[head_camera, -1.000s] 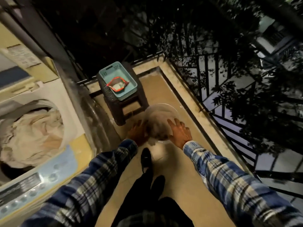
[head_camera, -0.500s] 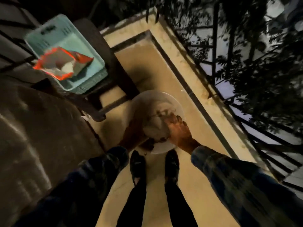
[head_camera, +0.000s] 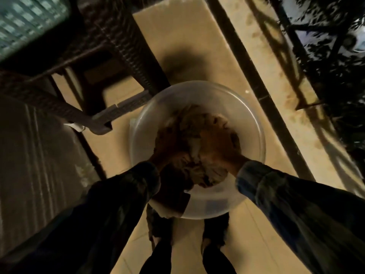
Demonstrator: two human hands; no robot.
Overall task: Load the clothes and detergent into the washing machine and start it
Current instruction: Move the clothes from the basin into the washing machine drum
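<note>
Both left hand [head_camera: 167,144] and right hand [head_camera: 219,144] sink into clothes [head_camera: 199,171] in our twelve-o'clock basin [head_camera: 257,135]; finger positions unclear. Next we should lift them out.

Home balcony at night: tiled floor [head_camera: 177,36], edge kerb [head_camera: 266,66], wicker stool [head_camera: 122,36], foliage [head_camera: 331,80] beyond.

Hands went from hovering at the plastic tub [head_camera: 254,123] to deep inside it: left hand [head_camera: 167,143] and right hand [head_camera: 215,147] now sunk in the clothes [head_camera: 197,171], rt fingers curled round them (left too dark to tell). View's dropped close — washer out of frame, teal basket [head_camera: 29,22] just a corner.
</note>
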